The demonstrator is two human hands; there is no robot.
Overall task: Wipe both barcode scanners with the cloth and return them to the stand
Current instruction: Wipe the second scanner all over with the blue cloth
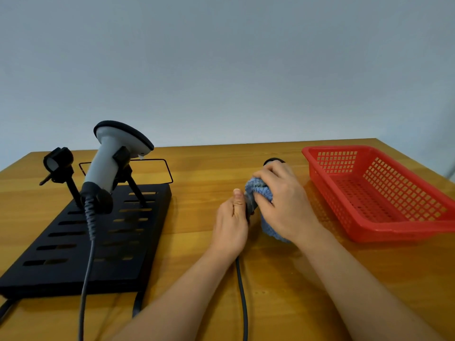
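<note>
left hand [231, 225]: fingers curled round the handle of a dark barcode scanner [251, 205], thumb up along it; scanner held over the wooden table [270, 279], its head just showing past the right hand; right hand [283, 205]: wrapped over a blue knitted cloth [258, 189], pressing it on that scanner; grey scanner [110, 158]: seated in right clip of black stand [73, 242]; left clip [57, 161] vacant; red basket [384, 193] at right
</note>
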